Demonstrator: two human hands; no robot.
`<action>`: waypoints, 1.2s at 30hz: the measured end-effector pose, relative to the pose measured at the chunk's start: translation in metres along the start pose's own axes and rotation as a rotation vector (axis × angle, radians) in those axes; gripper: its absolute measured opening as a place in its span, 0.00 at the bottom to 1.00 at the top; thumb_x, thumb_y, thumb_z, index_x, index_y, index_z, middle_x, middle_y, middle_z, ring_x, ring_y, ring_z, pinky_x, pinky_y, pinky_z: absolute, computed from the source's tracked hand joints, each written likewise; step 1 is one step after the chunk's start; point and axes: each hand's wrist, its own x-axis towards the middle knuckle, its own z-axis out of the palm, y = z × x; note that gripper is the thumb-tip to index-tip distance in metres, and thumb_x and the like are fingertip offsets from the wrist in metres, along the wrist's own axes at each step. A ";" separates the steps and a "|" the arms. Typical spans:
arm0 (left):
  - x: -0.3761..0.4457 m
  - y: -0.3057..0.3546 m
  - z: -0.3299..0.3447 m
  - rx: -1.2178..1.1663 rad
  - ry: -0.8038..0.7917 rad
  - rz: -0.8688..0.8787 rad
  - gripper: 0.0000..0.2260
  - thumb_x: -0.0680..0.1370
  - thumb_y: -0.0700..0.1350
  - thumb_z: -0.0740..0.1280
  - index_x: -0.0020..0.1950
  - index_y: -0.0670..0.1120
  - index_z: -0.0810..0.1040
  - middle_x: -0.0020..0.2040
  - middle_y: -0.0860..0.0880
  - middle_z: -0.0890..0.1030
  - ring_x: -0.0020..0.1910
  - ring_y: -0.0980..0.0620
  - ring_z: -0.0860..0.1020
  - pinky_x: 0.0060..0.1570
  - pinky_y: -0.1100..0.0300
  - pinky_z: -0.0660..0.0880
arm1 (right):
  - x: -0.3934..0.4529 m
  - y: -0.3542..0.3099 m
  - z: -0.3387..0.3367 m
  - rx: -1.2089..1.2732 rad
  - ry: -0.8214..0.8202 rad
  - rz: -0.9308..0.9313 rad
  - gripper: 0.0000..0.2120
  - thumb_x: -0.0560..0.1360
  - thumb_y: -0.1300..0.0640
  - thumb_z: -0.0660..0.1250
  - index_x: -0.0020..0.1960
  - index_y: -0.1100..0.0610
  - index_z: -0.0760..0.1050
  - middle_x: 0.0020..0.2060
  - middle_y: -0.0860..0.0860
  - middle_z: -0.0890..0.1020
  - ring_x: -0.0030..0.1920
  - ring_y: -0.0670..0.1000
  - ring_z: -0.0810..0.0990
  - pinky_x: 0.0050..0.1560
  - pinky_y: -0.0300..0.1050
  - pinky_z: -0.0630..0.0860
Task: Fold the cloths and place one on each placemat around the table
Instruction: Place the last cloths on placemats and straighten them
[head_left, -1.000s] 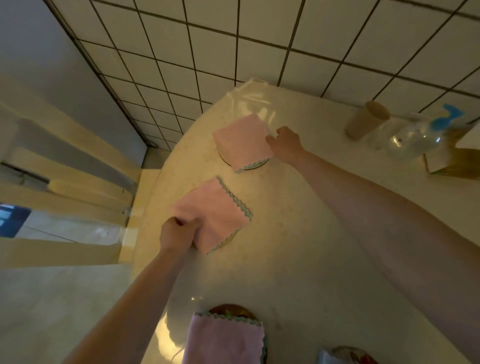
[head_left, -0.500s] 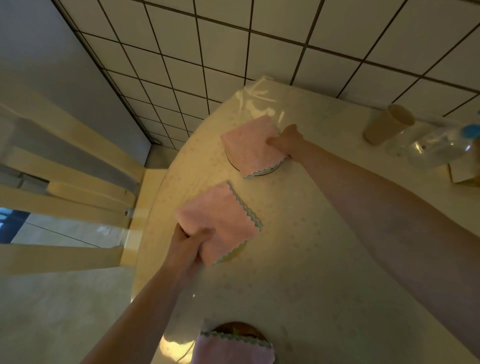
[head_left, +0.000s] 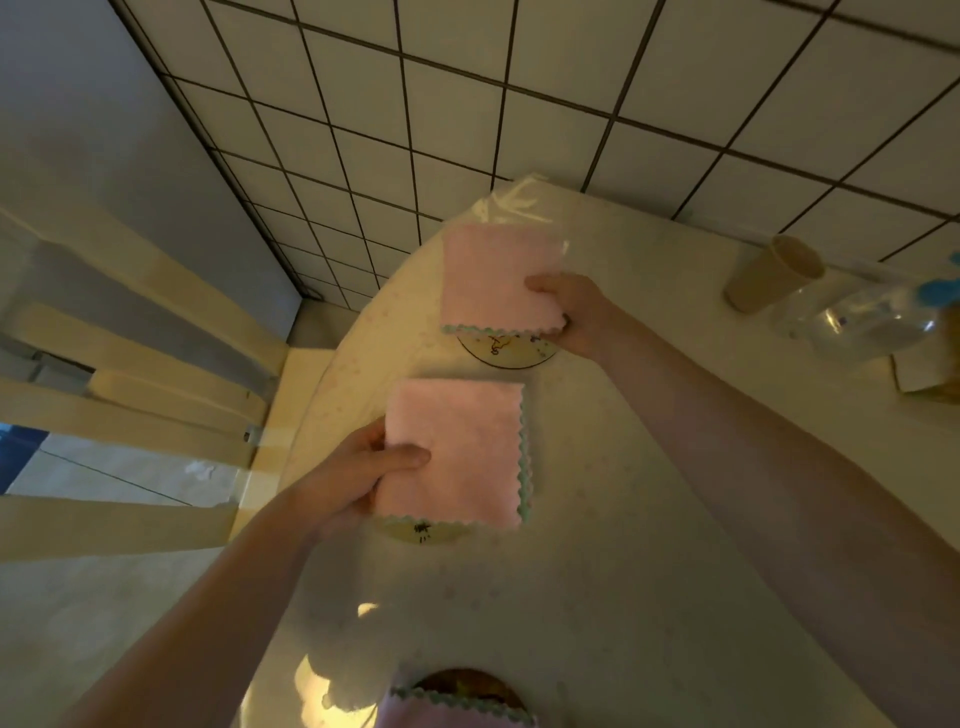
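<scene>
1. At table centre, left hand (head_left: 358, 475) grips the near pink cloth (head_left: 457, 452), thumb curled on top, fingers beneath; cloth covers most of a round placemat (head_left: 423, 534).
2. Toward 12 o'clock, right hand (head_left: 571, 314) pinches the far pink cloth (head_left: 498, 280) at its corner, above a second placemat (head_left: 506, 353).
3. At 6 o'clock, a third cloth (head_left: 452, 712) lies on a dark placemat (head_left: 467, 680).
4. At 2 o'clock stand a paper cup (head_left: 774, 273) and plastic bottle (head_left: 862, 322), well apart from both hands.

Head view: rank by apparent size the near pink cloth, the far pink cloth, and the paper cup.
1. Near pink cloth, largest, though it's closer to the camera.
2. Far pink cloth, likely the same real size.
3. Paper cup, smallest.
</scene>
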 end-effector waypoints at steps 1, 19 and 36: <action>0.006 0.002 -0.002 0.102 0.027 0.010 0.27 0.63 0.44 0.77 0.61 0.49 0.77 0.56 0.46 0.83 0.55 0.43 0.81 0.55 0.44 0.78 | 0.001 0.011 -0.002 0.002 0.033 0.009 0.16 0.74 0.66 0.65 0.62 0.65 0.73 0.53 0.59 0.81 0.47 0.56 0.81 0.46 0.49 0.79; 0.020 0.007 -0.017 0.386 -0.029 0.000 0.30 0.65 0.42 0.75 0.66 0.48 0.73 0.58 0.46 0.82 0.56 0.46 0.80 0.57 0.44 0.77 | 0.009 0.034 -0.015 0.087 0.134 -0.034 0.22 0.75 0.71 0.59 0.68 0.61 0.67 0.61 0.59 0.76 0.53 0.58 0.79 0.46 0.50 0.79; 0.007 -0.008 -0.018 0.852 0.493 0.218 0.10 0.72 0.43 0.73 0.47 0.49 0.73 0.45 0.52 0.77 0.44 0.51 0.75 0.38 0.61 0.69 | -0.009 0.041 -0.027 -1.319 0.386 -0.234 0.26 0.77 0.54 0.57 0.73 0.46 0.57 0.64 0.57 0.64 0.58 0.62 0.71 0.55 0.51 0.72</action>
